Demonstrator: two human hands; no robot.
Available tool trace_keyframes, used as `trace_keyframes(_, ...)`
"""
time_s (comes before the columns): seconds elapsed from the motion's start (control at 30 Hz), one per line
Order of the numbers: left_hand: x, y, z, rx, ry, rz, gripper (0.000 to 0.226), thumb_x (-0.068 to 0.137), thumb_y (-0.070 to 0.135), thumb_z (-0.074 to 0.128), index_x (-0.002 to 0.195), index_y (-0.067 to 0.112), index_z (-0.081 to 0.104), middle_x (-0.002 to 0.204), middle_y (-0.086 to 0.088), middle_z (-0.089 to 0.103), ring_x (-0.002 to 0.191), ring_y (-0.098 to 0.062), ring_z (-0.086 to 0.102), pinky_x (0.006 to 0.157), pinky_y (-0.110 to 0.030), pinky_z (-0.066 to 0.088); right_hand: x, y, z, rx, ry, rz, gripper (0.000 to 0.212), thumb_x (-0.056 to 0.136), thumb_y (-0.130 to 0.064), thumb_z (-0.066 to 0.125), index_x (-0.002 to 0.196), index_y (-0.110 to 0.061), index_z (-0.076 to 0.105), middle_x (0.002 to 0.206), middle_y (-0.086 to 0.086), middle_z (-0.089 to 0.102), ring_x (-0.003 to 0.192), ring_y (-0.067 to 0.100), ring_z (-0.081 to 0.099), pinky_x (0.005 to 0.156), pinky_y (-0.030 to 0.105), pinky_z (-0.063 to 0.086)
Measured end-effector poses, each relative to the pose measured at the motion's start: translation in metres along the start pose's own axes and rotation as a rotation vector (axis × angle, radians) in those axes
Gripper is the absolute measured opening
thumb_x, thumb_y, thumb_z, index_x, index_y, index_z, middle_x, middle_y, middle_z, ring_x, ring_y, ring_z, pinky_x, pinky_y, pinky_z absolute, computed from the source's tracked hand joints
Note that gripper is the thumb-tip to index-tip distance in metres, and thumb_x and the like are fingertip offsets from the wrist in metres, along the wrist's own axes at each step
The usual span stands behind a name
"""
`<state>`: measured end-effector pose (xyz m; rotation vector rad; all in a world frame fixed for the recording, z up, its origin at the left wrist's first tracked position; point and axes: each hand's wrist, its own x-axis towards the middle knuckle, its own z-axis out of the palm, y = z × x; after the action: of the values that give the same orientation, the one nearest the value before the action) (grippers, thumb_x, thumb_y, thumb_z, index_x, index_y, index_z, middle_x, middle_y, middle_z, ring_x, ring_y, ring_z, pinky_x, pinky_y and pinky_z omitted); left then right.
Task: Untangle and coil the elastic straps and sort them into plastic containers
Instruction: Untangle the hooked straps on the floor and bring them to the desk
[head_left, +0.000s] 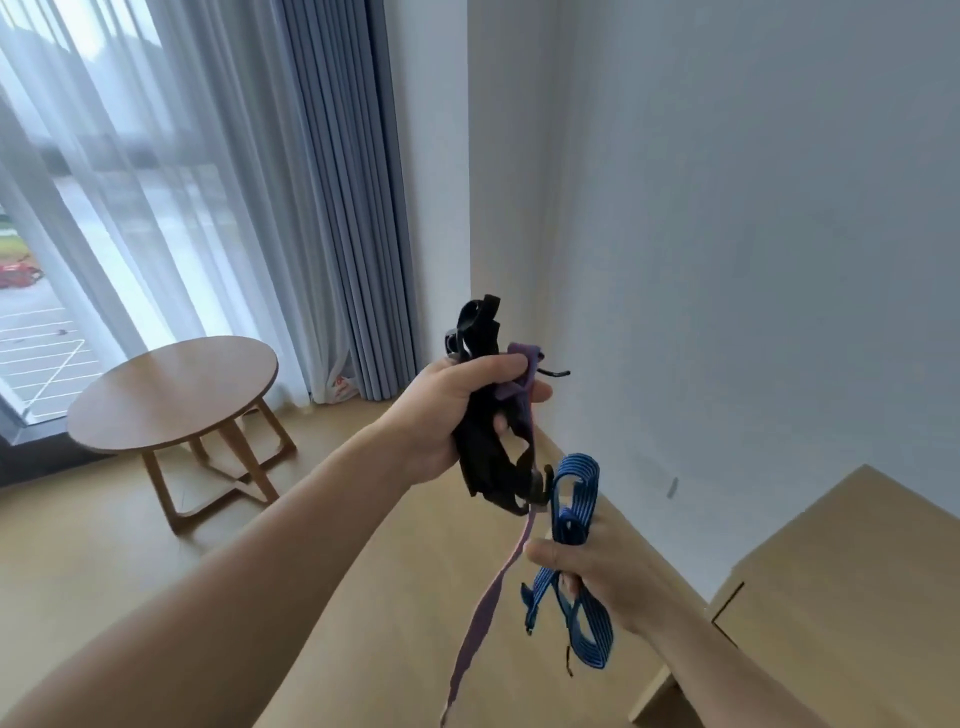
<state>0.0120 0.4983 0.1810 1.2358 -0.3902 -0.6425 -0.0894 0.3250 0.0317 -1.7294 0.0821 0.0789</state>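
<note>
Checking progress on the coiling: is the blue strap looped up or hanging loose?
Looped up: the blue strap lies in several folded loops, gripped in the right hand.

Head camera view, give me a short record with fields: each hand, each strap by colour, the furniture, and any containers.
left hand: raised, grips the black strap bundle and the purple strap together
right hand: lower, grips the blue strap
black strap bundle: bunched, hooks showing
purple strap: tail hangs loose below the left hand
blue strap: folded in loops above and below the right hand
furniture: round wooden table by the grey curtain; wooden cabinet at right
containers: none in view
</note>
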Motion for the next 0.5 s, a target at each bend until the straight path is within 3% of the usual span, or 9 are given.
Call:
trace_keyframes(0.07, 0.008, 0.006, 0.013, -0.026, 0.026, 0.022, 0.012, 0.094, 0.014, 0.060, 0.088, 0.008, 0.069, 0.090, -0.019, 0.070, 0.049, -0.011, 0.060, 0.048, -0.020, 0.049, 0.000, 0.001, 0.010, 0.029, -0.077, 0.005, 0.057, 0.075, -0.037, 0.082, 0.109, 0.002, 0.058, 0.056, 0.000, 0.044, 0.044, 0.017, 0.041, 0.045, 0.025, 0.039)
trace_keyframes(0.1, 0.011, 0.008, 0.017, -0.032, 0.041, 0.032, 0.011, 0.094, 0.012, 0.059, 0.092, 0.007, 0.068, 0.090, -0.020, 0.067, 0.049, -0.011, 0.061, 0.047, -0.019, 0.048, 0.002, 0.001, 0.013, 0.031, -0.109, 0.018, 0.050, 0.078, -0.033, 0.080, 0.109, 0.000, 0.061, 0.056, -0.003, 0.046, 0.044, 0.015, 0.040, 0.045, 0.026, 0.038)
trace_keyframes(0.17, 0.018, 0.010, 0.020, -0.010, 0.096, 0.056, 0.009, 0.094, 0.011, 0.059, 0.094, 0.008, 0.068, 0.087, -0.018, 0.069, 0.049, -0.011, 0.059, 0.049, -0.020, 0.048, 0.005, 0.002, 0.013, 0.019, -0.137, 0.067, 0.032, 0.081, -0.029, 0.078, 0.085, -0.001, 0.062, 0.057, 0.000, 0.048, 0.043, 0.016, 0.039, 0.045, 0.029, 0.036)
trace_keyframes(0.23, 0.025, 0.013, 0.014, 0.028, 0.171, 0.102, 0.010, 0.094, 0.012, 0.060, 0.097, 0.008, 0.068, 0.080, -0.011, 0.072, 0.052, -0.013, 0.055, 0.053, -0.022, 0.047, 0.007, 0.007, 0.000, 0.025, -0.096, 0.124, 0.034, 0.081, -0.031, 0.079, 0.068, -0.009, 0.057, 0.057, 0.003, 0.048, 0.040, 0.017, 0.039, 0.044, 0.029, 0.036)
trace_keyframes(0.37, 0.036, 0.010, -0.011, 0.092, 0.346, 0.199, 0.011, 0.093, 0.012, 0.061, 0.100, 0.010, 0.069, 0.076, -0.007, 0.072, 0.067, -0.019, 0.058, 0.060, -0.026, 0.050, 0.008, 0.007, -0.038, 0.040, -0.019, 0.121, 0.033, 0.077, -0.035, 0.079, 0.066, -0.014, 0.057, 0.061, 0.006, 0.048, 0.041, 0.017, 0.040, 0.044, 0.029, 0.037)
trace_keyframes(0.43, 0.043, 0.000, -0.023, 0.279, 0.420, 0.215, 0.010, 0.092, 0.012, 0.063, 0.097, 0.012, 0.070, 0.078, -0.007, 0.074, 0.065, -0.020, 0.063, 0.062, -0.030, 0.053, 0.011, -0.004, -0.055, 0.084, 0.036, 0.074, 0.030, 0.076, -0.033, 0.080, 0.064, -0.016, 0.057, 0.060, 0.007, 0.048, 0.041, 0.017, 0.040, 0.044, 0.028, 0.036)
trace_keyframes(0.5, 0.045, -0.016, -0.033, 0.530, 0.375, 0.141, 0.010, 0.092, 0.012, 0.064, 0.096, 0.015, 0.072, 0.080, -0.007, 0.075, 0.069, -0.024, 0.064, 0.064, -0.031, 0.053, 0.016, -0.021, -0.072, 0.117, 0.097, 0.009, 0.031, 0.078, -0.029, 0.080, 0.057, -0.020, 0.058, 0.053, 0.005, 0.049, 0.039, 0.017, 0.041, 0.043, 0.028, 0.036)
